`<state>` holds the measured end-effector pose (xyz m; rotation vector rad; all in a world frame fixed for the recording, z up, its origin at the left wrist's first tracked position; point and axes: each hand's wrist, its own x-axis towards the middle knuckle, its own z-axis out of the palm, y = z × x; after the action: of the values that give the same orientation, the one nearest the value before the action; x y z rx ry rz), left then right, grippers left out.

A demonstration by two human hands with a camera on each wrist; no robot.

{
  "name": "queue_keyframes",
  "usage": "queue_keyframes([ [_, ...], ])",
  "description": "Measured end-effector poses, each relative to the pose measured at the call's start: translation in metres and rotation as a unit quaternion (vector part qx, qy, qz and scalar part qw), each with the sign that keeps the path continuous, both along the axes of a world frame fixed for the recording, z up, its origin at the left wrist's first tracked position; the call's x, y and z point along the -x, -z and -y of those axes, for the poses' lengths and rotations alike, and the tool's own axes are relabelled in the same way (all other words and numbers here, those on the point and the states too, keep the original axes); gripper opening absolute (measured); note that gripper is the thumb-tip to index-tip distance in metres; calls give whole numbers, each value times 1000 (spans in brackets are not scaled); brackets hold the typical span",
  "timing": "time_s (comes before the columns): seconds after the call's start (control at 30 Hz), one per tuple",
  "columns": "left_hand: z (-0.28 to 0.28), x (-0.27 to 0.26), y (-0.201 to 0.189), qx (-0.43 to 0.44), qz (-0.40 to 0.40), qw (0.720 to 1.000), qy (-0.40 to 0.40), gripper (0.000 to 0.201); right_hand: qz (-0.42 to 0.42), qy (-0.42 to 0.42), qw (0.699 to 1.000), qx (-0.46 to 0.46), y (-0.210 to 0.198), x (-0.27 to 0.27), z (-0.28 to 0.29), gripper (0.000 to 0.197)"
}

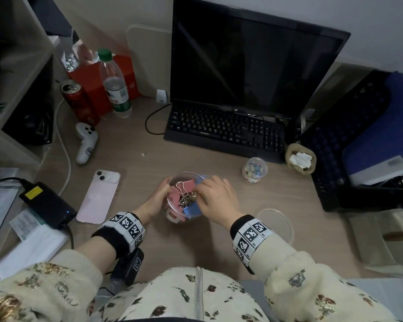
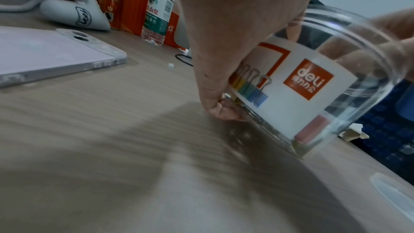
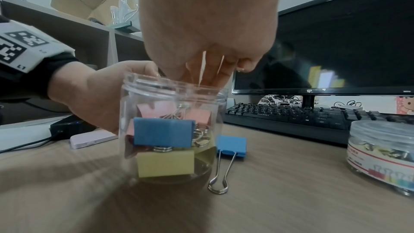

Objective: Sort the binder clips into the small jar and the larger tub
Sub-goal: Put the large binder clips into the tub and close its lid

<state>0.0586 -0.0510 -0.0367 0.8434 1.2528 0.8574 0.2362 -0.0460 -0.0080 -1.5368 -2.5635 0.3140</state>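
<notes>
The larger clear tub (image 1: pixel 184 174) (image 3: pixel 172 93) stands open at the desk's middle, with my left hand (image 1: pixel 159 197) (image 2: pixel 224 45) wrapped round its left wall. Inside lie large binder clips: pink (image 1: pixel 188 184), blue (image 3: pixel 163 131) and yellow (image 3: pixel 165 163). My right hand (image 1: pixel 200 192) (image 3: pixel 206 75) hovers over the mouth, fingers curled down, pinching thin wire handles of a clip whose body I cannot make out. Another blue clip (image 3: pixel 232 145) lies on the desk against the tub's far side. The small jar (image 1: pixel 254 169) (image 3: pixel 380 155) stands lidded to the right, holding small clips.
The tub's clear lid (image 1: pixel 277 225) lies near my right wrist. A pink phone (image 1: pixel 99 197) is to the left, and a keyboard (image 1: pixel 223 130) and monitor (image 1: pixel 249 63) stand behind. A black crate (image 1: pixel 349 140) is on the right; a bottle (image 1: pixel 114 84) and can (image 1: pixel 78 102) stand far left.
</notes>
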Motion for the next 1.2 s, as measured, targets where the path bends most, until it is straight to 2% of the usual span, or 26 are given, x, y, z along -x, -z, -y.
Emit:
queue_keyframes([
  [0.07, 0, 0, -3, -8, 2, 1000, -7, 53, 4, -42, 999, 34, 1, 0, -3, 30],
  [0.17, -2, 5, 0, -13, 0, 1000, 2, 70, 10, -69, 996, 62, 6, -3, -7, 31],
  [0.23, -3, 10, -3, -12, -10, 1000, 2, 61, -38, -61, 997, 42, 7, -5, -8, 28],
  [0.3, -4, 16, -6, 2, -18, 1000, -17, 41, -85, -29, 996, -3, 10, -8, -12, 21],
  [0.37, -6, 23, -7, 16, -21, 999, -45, 30, -111, 34, 992, -39, 14, -13, -18, 19],
  [0.43, -8, 31, -6, 28, -23, 996, -76, 27, -124, 115, 985, -20, 16, -18, -28, 21],
  [0.47, -9, 34, -5, 34, -23, 995, -94, 26, -105, 143, 984, 20, 17, -21, -32, 23],
  [0.6, -11, 43, -1, 26, -23, 992, -124, 27, 21, 132, 975, 177, 30, -26, -34, 54],
  [0.73, -14, 47, 7, 49, -29, 990, -132, 15, 41, 96, 974, 201, 45, -19, -38, 79],
  [0.8, -14, 49, 12, 59, -22, 990, -123, 25, 39, 87, 973, 211, 49, -16, -42, 84],
  [0.87, -14, 49, 14, 65, -22, 991, -116, 37, 43, 70, 971, 223, 51, -11, -46, 80],
  [1.0, -13, 46, 14, 77, -15, 991, -107, 36, 75, 73, 967, 231, 52, -3, -49, 54],
  [1.1, -11, 40, 6, 78, -17, 991, -105, 35, 94, 96, 952, 275, 54, -9, -49, 53],
  [1.2, -10, 31, 1, 54, -39, 993, -94, 65, 97, 106, 945, 293, 53, -17, -48, 52],
])
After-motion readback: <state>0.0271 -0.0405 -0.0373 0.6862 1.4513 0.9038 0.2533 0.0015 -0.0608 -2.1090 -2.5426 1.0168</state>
